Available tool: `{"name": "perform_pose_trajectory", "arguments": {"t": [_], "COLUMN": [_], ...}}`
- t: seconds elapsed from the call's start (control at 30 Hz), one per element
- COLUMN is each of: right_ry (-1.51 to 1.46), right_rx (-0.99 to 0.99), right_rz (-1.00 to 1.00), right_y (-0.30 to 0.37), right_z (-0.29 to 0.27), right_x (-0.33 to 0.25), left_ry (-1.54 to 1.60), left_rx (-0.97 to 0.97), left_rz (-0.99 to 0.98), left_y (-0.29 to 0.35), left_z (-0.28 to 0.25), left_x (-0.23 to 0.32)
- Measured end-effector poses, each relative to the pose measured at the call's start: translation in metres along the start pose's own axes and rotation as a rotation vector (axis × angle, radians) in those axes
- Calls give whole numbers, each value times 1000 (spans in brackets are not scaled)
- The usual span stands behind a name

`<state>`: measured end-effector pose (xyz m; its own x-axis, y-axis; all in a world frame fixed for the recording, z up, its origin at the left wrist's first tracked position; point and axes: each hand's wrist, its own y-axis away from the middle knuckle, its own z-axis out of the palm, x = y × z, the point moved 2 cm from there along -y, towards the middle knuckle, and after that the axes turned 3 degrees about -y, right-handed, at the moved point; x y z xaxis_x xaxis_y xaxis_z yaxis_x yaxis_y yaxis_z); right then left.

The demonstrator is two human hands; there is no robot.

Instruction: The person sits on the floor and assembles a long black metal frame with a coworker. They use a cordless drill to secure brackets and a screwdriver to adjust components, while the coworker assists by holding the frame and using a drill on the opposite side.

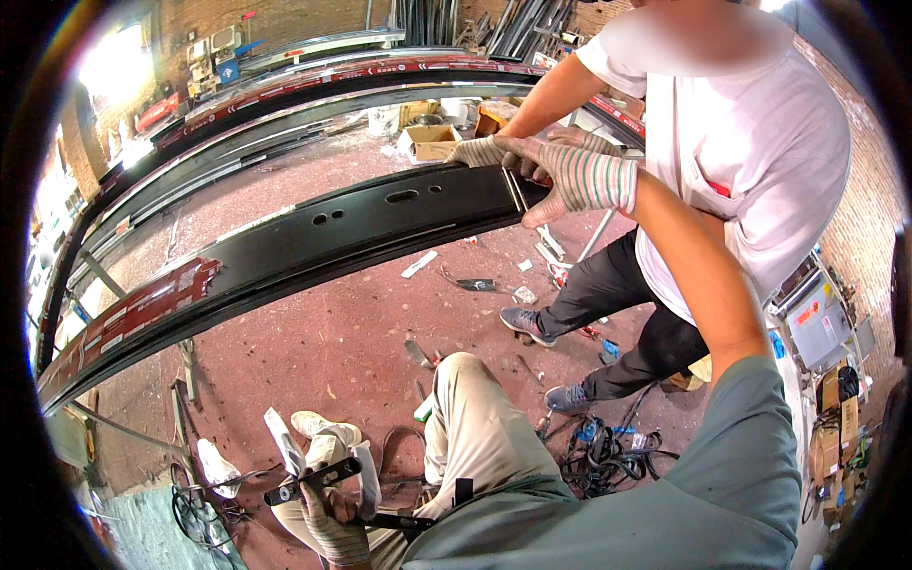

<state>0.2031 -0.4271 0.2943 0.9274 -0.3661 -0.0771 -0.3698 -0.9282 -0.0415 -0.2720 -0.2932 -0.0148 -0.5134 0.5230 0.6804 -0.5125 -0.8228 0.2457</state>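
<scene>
A right hand in a striped glove lies over the end of a long black profile in a workshop, its fingers toward the far edge and its thumb apart from them, nearer the close edge; how firmly they press cannot be told. Leftward from those fingers the profile stretches away, its face pierced by 1 oval slot and 3 small holes, with a red covering on the stretch farthest from the fingertips. Just beside the right fingers, a co-worker's gloved hand rests on the same end; the co-worker, in a white shirt and dark trousers, stands beyond them. Below, a left hand, also gloved, closes its fingers around a short black bar with holes, which sticks out on both sides of them. A tangle of cables lies on the reddish floor, well right of the left fingers. Beyond and left of the right fingertips sits an open cardboard box.
</scene>
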Motion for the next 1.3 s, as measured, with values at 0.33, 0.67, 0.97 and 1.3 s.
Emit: {"name": "perform_pose_trajectory", "arguments": {"t": [0.33, 0.67, 0.97, 1.3], "right_ry": [117, -38, -544, -1238], "right_rx": [-14, 11, 563, -342], "right_rz": [21, -56, -72, -135], "right_y": [-1, 13, 104, 129], "right_z": [0, -3, 68, 390], "right_x": [-4, -9, -83, -219], "left_ry": [-64, -32, -51, -77], "left_rx": [57, -7, 197, 30], "left_rz": [-80, -39, -48, -138], "left_y": [3, -4, -4, -42], "left_z": [11, -10, -25, -8], "left_x": [3, -9, -6, -38]}}
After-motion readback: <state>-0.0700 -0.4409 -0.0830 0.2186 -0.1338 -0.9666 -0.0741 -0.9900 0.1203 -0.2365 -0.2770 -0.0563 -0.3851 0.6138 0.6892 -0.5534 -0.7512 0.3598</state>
